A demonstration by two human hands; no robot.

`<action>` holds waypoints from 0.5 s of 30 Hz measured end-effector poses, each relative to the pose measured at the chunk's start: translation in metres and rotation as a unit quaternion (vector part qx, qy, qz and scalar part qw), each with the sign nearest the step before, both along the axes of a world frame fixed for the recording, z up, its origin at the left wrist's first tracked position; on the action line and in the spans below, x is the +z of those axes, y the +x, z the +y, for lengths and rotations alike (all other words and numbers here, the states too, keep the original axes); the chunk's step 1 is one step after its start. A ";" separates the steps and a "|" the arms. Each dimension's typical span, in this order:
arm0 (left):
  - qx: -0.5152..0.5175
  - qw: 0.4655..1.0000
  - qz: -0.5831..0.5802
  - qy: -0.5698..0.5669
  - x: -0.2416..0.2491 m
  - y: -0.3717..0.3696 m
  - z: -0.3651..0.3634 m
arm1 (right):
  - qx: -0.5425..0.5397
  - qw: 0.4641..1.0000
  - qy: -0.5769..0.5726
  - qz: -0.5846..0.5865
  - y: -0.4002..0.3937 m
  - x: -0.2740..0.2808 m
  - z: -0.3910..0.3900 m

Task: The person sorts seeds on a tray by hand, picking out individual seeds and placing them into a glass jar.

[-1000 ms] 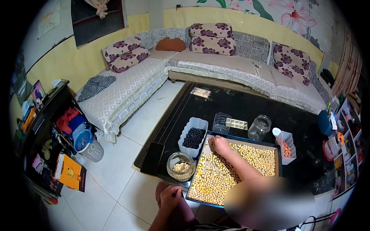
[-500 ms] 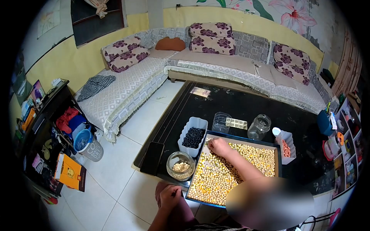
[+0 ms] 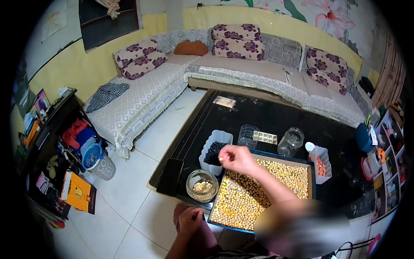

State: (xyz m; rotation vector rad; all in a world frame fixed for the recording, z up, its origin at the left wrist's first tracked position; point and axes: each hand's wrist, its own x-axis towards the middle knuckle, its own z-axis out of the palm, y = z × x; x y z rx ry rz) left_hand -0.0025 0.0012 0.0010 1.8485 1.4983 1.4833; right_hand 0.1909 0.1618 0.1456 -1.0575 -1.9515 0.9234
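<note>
Beans [image 3: 258, 190], pale yellow, are lying spread over the tray [image 3: 282, 156] on the black table [image 3: 267, 116], and one small pale piece is now sitting pinched at the fingertips of the right hand [image 3: 235, 159]. Half a second ago that hand was lying low among the beans at the tray's far left corner; now it is hovering above the corner, shifted left toward the white tub of dark beans [image 3: 214, 152] and the glass jar [image 3: 202, 185] holding a few pale ones. That reads as a picked piece being carried off the tray, though to which container I cannot tell. The right fingers are drawn together on it. The left hand [image 3: 189, 220] is resting loosely curled on the knee, holding nothing, unchanged from before.
</note>
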 end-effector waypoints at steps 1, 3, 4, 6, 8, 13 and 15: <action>0.001 1.000 0.003 0.003 0.001 0.000 0.000 | 0.040 0.999 0.022 -0.007 -0.007 0.001 -0.004; -0.001 1.000 0.003 -0.005 0.001 0.000 0.000 | 0.105 0.991 0.073 -0.046 -0.016 0.004 -0.014; -0.002 1.000 0.002 -0.012 0.002 -0.001 0.000 | 0.121 0.986 0.085 -0.083 -0.017 0.007 -0.017; -0.005 1.000 0.000 -0.014 0.001 -0.001 -0.001 | 0.098 0.987 0.110 -0.059 -0.014 0.003 -0.019; -0.006 1.000 -0.004 -0.018 0.000 -0.001 -0.002 | 0.040 0.995 0.088 -0.034 0.000 0.000 -0.013; 0.000 1.000 -0.002 0.008 -0.005 0.000 0.001 | -0.088 0.983 0.038 -0.159 0.055 -0.054 0.017; 0.000 1.000 -0.003 0.005 -0.006 0.001 0.001 | -0.120 0.972 0.072 -0.191 0.071 -0.074 0.021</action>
